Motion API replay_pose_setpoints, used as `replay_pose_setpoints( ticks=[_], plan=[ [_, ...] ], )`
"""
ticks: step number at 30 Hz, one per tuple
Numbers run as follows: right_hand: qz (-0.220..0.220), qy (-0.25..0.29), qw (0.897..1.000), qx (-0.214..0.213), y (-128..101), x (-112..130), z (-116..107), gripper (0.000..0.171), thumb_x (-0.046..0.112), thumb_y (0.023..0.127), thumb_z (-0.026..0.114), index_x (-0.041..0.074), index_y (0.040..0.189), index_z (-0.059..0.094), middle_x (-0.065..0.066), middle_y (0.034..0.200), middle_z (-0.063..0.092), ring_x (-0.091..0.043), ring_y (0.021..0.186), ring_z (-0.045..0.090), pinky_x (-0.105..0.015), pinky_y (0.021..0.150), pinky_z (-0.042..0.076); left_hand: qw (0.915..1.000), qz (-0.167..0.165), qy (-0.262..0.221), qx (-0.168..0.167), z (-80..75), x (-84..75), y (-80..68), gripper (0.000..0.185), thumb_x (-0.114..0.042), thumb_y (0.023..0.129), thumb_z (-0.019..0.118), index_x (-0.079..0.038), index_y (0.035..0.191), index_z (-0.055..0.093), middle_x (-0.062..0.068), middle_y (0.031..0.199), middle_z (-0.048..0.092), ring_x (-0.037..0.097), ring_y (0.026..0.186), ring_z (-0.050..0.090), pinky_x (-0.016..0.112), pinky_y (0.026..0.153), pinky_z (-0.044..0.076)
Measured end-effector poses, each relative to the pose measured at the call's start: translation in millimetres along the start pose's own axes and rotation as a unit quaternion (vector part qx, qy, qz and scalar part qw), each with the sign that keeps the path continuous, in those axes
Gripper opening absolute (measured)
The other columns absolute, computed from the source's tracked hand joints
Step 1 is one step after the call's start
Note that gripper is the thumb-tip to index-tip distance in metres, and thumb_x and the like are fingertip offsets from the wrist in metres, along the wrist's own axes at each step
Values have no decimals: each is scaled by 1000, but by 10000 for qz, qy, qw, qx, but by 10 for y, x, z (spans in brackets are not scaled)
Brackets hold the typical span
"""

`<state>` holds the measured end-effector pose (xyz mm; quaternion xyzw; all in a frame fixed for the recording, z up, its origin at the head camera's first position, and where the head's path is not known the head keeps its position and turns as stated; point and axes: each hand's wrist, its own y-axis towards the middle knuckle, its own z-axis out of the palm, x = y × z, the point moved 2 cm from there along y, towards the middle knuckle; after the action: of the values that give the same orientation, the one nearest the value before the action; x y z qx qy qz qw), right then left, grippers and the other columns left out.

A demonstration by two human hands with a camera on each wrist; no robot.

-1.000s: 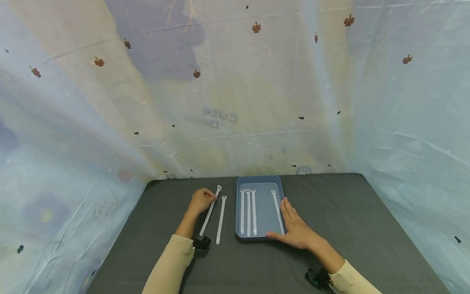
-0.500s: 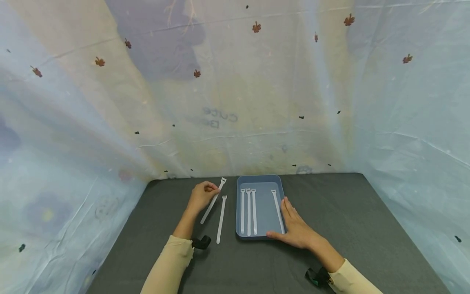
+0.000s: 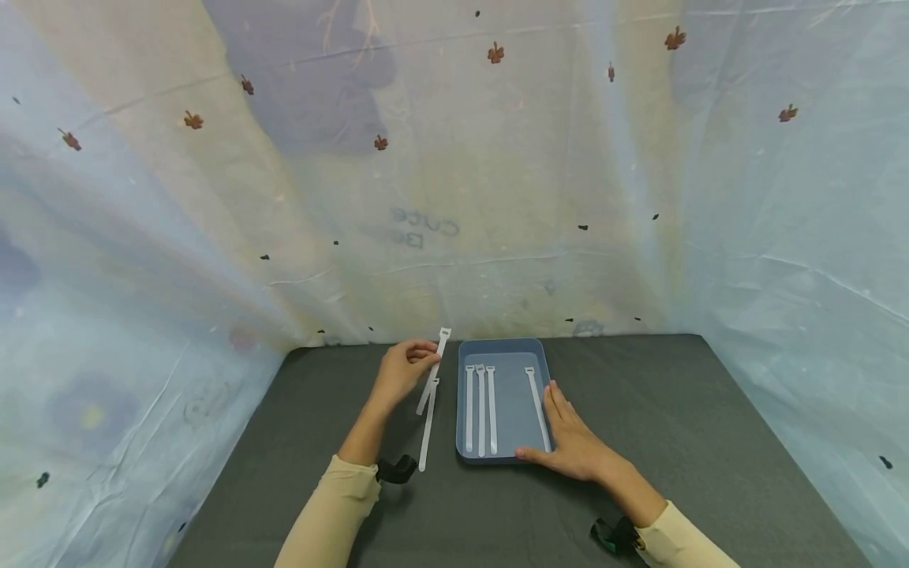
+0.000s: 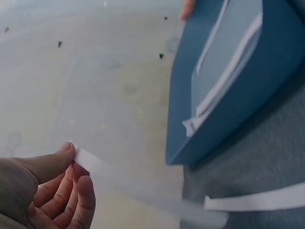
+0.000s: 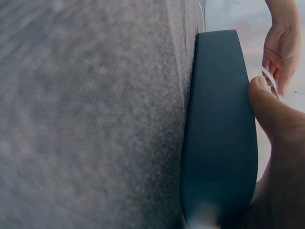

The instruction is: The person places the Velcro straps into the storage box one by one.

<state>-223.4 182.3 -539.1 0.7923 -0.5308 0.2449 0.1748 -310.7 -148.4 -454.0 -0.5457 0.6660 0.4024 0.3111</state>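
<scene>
A white strap is pinched in the left hand, lifted off the bench; the tray is steadied by the flat, spread right hand.

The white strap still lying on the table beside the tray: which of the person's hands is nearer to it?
Left. The left hand pinches another strap just above the lying strap; the right hand rests across the tray.
</scene>
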Motion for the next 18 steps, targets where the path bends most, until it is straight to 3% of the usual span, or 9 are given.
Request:
replay_pose_setpoints(
  ticks=[6,18],
  plan=[
    [-25,19,10000,-6,-4,-1,-11,131,72,91,73,-7,169,3,-27,177,-8,-45,164,1,-66,130,13,9990,166,-344,222,101,-175,-26,23,-15,101,78,-4,120,77,10,105,79,33,92,77,37,75,64],
    [78,31,10000,-14,9,-21,7,134,75,89,72,-6,169,3,-26,178,-7,-46,164,1,-65,130,14,9946,563,-378,782,375,-419,-68,21,-17,103,76,-4,119,73,10,103,79,32,91,77,40,78,65]
  ],
)
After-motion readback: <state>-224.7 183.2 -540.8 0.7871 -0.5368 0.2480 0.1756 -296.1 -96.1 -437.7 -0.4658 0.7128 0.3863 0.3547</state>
